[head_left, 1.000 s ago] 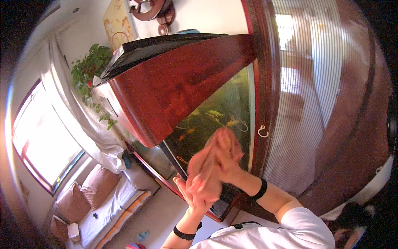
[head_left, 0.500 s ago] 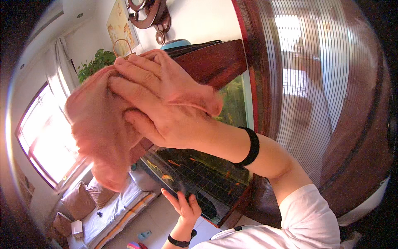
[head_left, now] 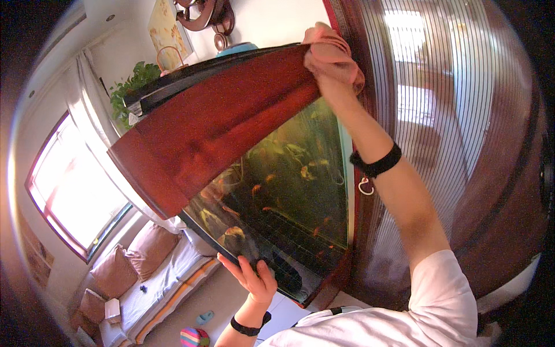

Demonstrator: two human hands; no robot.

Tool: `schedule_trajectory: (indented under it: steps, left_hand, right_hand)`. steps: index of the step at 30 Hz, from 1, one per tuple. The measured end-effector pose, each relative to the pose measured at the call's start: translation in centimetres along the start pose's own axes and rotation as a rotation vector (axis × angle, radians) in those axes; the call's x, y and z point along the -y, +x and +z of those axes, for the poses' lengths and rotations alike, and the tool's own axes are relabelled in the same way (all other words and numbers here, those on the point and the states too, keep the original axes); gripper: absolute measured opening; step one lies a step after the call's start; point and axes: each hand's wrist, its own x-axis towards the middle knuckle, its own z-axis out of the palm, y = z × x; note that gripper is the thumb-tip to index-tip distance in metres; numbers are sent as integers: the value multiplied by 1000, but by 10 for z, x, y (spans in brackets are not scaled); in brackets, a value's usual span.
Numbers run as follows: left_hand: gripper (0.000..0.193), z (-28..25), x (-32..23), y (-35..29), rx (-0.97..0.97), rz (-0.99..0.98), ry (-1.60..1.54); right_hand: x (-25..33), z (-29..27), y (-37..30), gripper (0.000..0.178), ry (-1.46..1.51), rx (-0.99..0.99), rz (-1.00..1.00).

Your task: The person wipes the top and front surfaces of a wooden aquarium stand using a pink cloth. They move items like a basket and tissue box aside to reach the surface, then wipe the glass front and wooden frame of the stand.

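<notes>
A pink cloth (head_left: 330,47) lies bunched at the far right end of the fish tank's dark red wooden hood (head_left: 231,127). Pressed into it is my right hand (head_left: 334,78), its fingers mostly hidden by the folds. Lower down, my left hand (head_left: 254,279) is open, fingers spread against the near-left edge of the fish tank (head_left: 289,173). Through the glass, several orange and yellow fish show above a dark grid. Both wrists wear black bands.
Right of the tank stands a ribbed, translucent door panel (head_left: 433,133) in a dark frame. A black strip (head_left: 173,81) lies on the hood's top. At left are a sofa (head_left: 156,283), a window (head_left: 75,185) and a green plant (head_left: 136,81). A striped ball (head_left: 195,337) sits on the floor.
My right hand has carried the pink cloth away from in front of the hood to its far right end, uncovering the hood and more of the tank. My left hand has barely shifted.
</notes>
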Motion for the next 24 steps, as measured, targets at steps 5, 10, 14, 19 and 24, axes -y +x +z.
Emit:
schedule_trajectory:
  steps: [5, 10, 14, 19, 24]
  left_hand:
    - [61, 18, -4, 13, -23, 13, -37]
    - [64, 11, 3, 13, -23, -9, 6]
    - [65, 17, 6, 14, -38, -14, 11]
    - [69, 34, 5, 21, 14, -39, 54]
    - [73, 44, 8, 26, -5, -15, 57]
  right_hand:
    - [56, 84, -62, 27, -47, -131, -336]
    - [107, 96, -89, 71, -225, 238, -621]
    - [57, 80, -80, 77, -290, 200, -629]
    - [-98, 13, -85, 59, 310, 104, -121]
    - [-160, -20, -150, 43, 1400, -213, 365]
